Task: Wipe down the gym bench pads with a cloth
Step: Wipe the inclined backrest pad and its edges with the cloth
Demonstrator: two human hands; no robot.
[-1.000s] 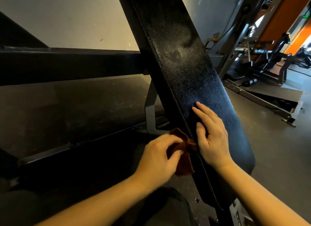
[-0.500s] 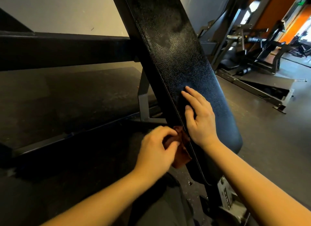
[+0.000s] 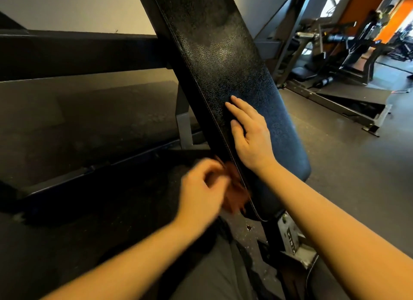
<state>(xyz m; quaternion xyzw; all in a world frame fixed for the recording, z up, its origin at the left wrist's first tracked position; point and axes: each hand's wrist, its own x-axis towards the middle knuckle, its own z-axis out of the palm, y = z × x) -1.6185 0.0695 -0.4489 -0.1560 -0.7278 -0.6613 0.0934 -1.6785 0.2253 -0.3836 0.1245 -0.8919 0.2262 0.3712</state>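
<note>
Left hand [image 3: 202, 188] pinches rust-brown cloth [image 3: 234, 194]; right hand [image 3: 250, 136] spread flat on pebbled black pad [image 3: 219, 53].

A long black bench pad [image 3: 225, 60] slants from the near right up to the far left. The right hand [image 3: 250, 134] lies flat on its top, fingers straight. The left hand [image 3: 201, 192], blurred, grips a rust-brown cloth [image 3: 234, 194] against the pad's left edge.

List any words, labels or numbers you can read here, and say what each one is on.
Nothing here can be read.
Label on the grey bracket under the pad: dark characters, too blurred to read.
Pad, cloth and machines behind: no text visible.
</note>
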